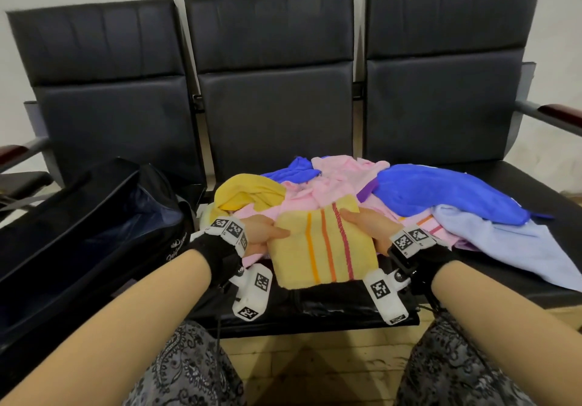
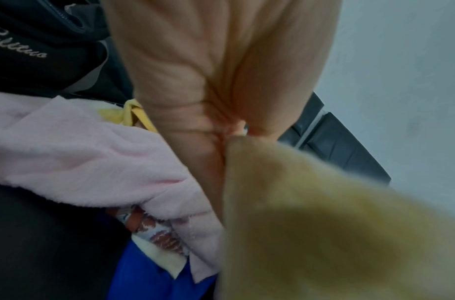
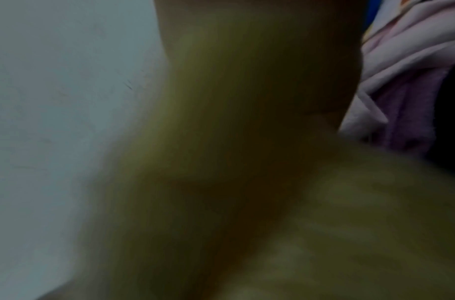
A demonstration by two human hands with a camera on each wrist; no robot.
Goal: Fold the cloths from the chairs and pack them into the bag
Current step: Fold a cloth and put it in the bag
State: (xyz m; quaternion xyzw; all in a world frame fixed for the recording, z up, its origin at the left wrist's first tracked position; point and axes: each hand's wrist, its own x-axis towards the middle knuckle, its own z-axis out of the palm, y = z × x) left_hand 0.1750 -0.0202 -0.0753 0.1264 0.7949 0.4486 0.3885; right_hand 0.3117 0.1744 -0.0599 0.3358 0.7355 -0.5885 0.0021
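Observation:
A folded pale yellow cloth (image 1: 321, 248) with orange and red stripes lies at the front of the middle seat (image 1: 330, 309). My left hand (image 1: 263, 232) grips its left edge with the thumb on top. My right hand (image 1: 367, 224) grips its right edge the same way. Behind it is a loose pile: a pink cloth (image 1: 333, 179), a mustard cloth (image 1: 248, 191), a royal blue cloth (image 1: 441, 191) and a light blue cloth (image 1: 504, 242). The open black bag (image 1: 78, 226) stands on the left seat. In the left wrist view my palm (image 2: 221, 81) meets the yellow cloth (image 2: 323, 223) beside the pink cloth (image 2: 80, 152). The right wrist view is blurred, filled by the yellow cloth (image 3: 349, 223).
Three black padded chairs in a row stand against a pale wall, with an armrest (image 1: 557, 116) at the right end and another (image 1: 15, 150) at the left. The cloth pile spreads over onto the right seat (image 1: 519, 182). My knees are close to the seat's front edge.

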